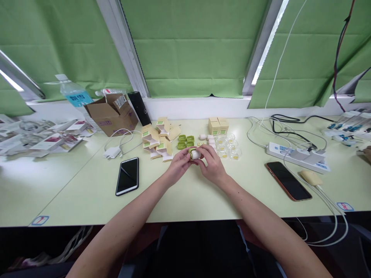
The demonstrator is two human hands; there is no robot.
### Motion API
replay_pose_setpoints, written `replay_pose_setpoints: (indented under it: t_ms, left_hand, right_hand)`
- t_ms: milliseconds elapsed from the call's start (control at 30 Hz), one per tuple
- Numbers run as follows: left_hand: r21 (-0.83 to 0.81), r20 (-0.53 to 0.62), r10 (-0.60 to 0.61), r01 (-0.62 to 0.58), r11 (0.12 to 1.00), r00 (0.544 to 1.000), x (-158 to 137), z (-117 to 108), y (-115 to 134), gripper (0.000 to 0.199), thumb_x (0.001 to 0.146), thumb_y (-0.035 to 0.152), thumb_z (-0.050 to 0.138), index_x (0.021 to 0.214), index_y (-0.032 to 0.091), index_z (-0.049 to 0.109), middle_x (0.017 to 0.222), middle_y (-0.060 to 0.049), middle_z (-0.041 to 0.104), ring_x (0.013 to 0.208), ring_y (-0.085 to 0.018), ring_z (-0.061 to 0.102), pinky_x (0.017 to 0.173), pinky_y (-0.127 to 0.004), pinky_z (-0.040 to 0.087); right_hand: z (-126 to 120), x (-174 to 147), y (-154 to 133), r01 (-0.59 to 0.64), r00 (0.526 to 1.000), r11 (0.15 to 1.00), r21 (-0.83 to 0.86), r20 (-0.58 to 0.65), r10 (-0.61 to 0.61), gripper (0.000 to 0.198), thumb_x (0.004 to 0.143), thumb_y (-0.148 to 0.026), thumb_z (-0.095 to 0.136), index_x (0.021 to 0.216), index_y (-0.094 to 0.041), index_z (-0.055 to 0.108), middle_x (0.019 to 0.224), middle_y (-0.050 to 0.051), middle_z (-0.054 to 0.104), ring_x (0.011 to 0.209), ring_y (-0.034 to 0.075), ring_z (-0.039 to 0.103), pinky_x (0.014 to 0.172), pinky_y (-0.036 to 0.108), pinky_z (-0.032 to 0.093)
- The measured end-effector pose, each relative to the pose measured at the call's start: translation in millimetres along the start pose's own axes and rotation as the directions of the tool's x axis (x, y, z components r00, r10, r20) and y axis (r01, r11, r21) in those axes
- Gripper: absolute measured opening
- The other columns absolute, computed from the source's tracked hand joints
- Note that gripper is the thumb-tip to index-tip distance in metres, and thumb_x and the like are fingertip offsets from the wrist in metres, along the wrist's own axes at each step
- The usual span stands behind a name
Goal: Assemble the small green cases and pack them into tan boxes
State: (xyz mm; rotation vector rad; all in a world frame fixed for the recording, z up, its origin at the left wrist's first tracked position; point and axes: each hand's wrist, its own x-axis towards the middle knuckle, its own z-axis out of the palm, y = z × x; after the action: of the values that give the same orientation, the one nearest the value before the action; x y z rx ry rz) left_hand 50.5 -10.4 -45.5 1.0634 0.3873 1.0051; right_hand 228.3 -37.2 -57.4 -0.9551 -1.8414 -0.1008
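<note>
Over the middle of the table, my left hand (180, 166) is closed on a small green cup (190, 153) with a rounded white piece (196, 154) in it. My right hand (213, 164) pinches the same piece from the other side, its fingertips on the white part. Just beyond them stand several green square cups (186, 142). To their right are small pinkish-white blocks (211, 141), tiny yellowish bits too small to name, and several clear plastic covers (228, 146) with yellow marks. Behind these, small closed cardboard boxes (218, 126) stand together.
Opened small cartons (158, 139) are heaped left of the cups. A phone (127, 176) and a white charger (112, 152) lie left; another phone (288, 180), a power strip (298, 157) and loose cables lie right. A large cardboard box (114, 116) and black cylinder (139, 108) stand at the back.
</note>
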Motion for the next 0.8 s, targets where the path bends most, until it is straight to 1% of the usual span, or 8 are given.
replay_pose_setpoints:
  t_ms: [133, 233, 333, 433, 500, 567, 667, 800]
  left_hand:
    - [0.031, -0.040, 0.002, -0.001, 1.000, 0.999, -0.1, -6.5, -0.9, 0.049, 0.085, 0.035, 0.087, 0.127, 0.020, 0.068, 0.113, -0.009, 0.073, 0.102, -0.020, 0.070, 0.094, -0.035, 0.056]
    - [0.073, -0.070, 0.049, -0.044, 0.996, 0.996, 0.5, -9.1, -1.7, 0.052, 0.081, 0.035, 0.091, 0.126, 0.022, 0.066, 0.111, -0.007, 0.073, 0.102, -0.019, 0.070, 0.096, -0.034, 0.056]
    - [0.118, -0.102, 0.123, -0.111, 0.987, 0.987, 3.4, -11.2, -2.7, 0.060, 0.077, 0.037, 0.093, 0.129, 0.024, 0.066, 0.125, -0.008, 0.071, 0.103, -0.018, 0.070, 0.098, -0.035, 0.056]
    - [0.184, -0.132, 0.191, -0.165, 0.969, 0.973, 7.4, -15.2, -4.4, 0.062, 0.077, 0.036, 0.093, 0.132, 0.024, 0.067, 0.136, -0.010, 0.068, 0.110, -0.020, 0.070, 0.101, -0.037, 0.057]
    - [0.228, -0.153, 0.234, -0.196, 0.954, 0.960, 9.6, -18.2, -5.9, 0.060, 0.077, 0.035, 0.093, 0.131, 0.022, 0.068, 0.133, -0.011, 0.070, 0.115, -0.022, 0.069, 0.102, -0.037, 0.057]
    - [0.258, -0.171, 0.266, -0.218, 0.941, 0.949, 11.0, -20.3, -7.1, 0.059, 0.078, 0.035, 0.092, 0.130, 0.021, 0.069, 0.130, -0.012, 0.072, 0.117, -0.023, 0.069, 0.102, -0.038, 0.057]
    - [0.284, -0.188, 0.294, -0.235, 0.930, 0.937, 11.5, -20.8, -7.1, 0.061, 0.075, 0.037, 0.093, 0.129, 0.020, 0.069, 0.132, -0.013, 0.072, 0.120, -0.025, 0.068, 0.103, -0.037, 0.056]
    - [0.303, -0.210, 0.305, -0.235, 0.924, 0.929, 10.7, -18.8, -5.8, 0.063, 0.073, 0.039, 0.094, 0.129, 0.021, 0.070, 0.134, -0.012, 0.071, 0.122, -0.024, 0.067, 0.105, -0.036, 0.055]
  right_hand:
    - [-0.4, 0.1, -0.2, 0.013, 1.000, 1.000, 0.003, 0.010, -0.013, 0.035, 0.103, -0.020, 0.054, 0.138, -0.025, 0.058, 0.123, 0.015, 0.064, 0.119, 0.030, 0.067, 0.095, 0.048, 0.066]
    - [-3.3, 2.0, 0.2, 0.025, 0.999, 0.998, 0.054, 0.022, -0.026, 0.040, 0.102, -0.020, 0.055, 0.142, -0.025, 0.054, 0.129, 0.015, 0.062, 0.114, 0.028, 0.069, 0.093, 0.047, 0.066]
    - [-13.5, 7.0, 7.7, -0.004, 0.999, 0.997, 0.072, 0.044, 0.001, 0.045, 0.100, -0.015, 0.053, 0.144, -0.025, 0.053, 0.135, 0.015, 0.060, 0.099, 0.023, 0.071, 0.088, 0.044, 0.066]
    - [-33.8, 14.9, 25.3, -0.106, 0.993, 0.989, -0.098, 0.030, 0.110, 0.038, 0.093, -0.011, 0.054, 0.128, -0.022, 0.065, 0.124, 0.013, 0.067, 0.101, 0.027, 0.068, 0.085, 0.045, 0.062]
    - [-50.3, 19.2, 39.8, -0.208, 0.973, 0.937, -0.282, 0.042, 0.229, 0.030, 0.088, -0.009, 0.057, 0.110, -0.022, 0.073, 0.111, 0.013, 0.071, 0.106, 0.033, 0.064, 0.086, 0.050, 0.059]
    - [-65.1, 20.4, 53.0, -0.276, 0.941, 0.870, -0.408, 0.071, 0.332, 0.026, 0.083, -0.007, 0.060, 0.100, -0.021, 0.075, 0.104, 0.014, 0.072, 0.104, 0.035, 0.060, 0.087, 0.051, 0.055]
    - [-78.4, 15.4, 65.8, -0.279, 0.898, 0.799, -0.533, 0.149, 0.413, 0.020, 0.076, -0.010, 0.069, 0.089, -0.022, 0.078, 0.099, 0.014, 0.070, 0.104, 0.035, 0.055, 0.092, 0.054, 0.049]
    - [-80.2, 5.7, 70.6, -0.241, 0.854, 0.777, -0.582, 0.254, 0.455, 0.010, 0.073, -0.014, 0.077, 0.078, -0.022, 0.077, 0.099, 0.016, 0.067, 0.106, 0.036, 0.052, 0.095, 0.056, 0.044]
